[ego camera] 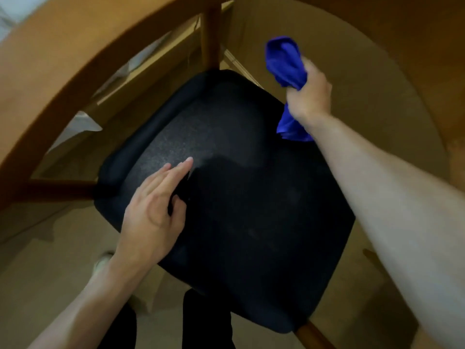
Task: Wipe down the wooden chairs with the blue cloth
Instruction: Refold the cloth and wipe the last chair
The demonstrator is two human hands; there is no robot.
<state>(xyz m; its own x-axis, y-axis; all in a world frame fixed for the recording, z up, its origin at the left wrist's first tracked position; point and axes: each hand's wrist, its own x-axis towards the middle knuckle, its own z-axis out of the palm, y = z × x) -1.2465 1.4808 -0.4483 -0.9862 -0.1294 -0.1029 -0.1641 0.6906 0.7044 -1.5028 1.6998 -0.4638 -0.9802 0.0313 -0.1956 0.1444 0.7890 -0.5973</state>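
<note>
Seen from the head camera, a wooden chair (75, 71) is viewed from above. Its curved back rail, a warm mid-brown wood, sweeps across the far left of the scene, and an upright post of the same wood is joined to the rail at the far middle. A further wooden bar is seen at the left, running under the seat (251, 210). The seat is padded and covered in a dark, almost black fabric with a fine grain; a paler, dusty-looking patch is visible on its far left part. One wooden leg tip is seen at the near right, below the seat's corner.

The blue cloth (286, 64) is bunched up and of a strong, deep blue. It is gripped in the right hand (309, 96), whose fingers are curled round it; one end sticks out on the far side of the fist and the other hangs out below, just at the seat's far right edge. The hand is held over the floor (352, 71) beside that edge.

The left hand (153, 210) is laid over the seat's left part with fingers straight and close together, holding nothing. Whether the seat is actually touched cannot be told.
</note>
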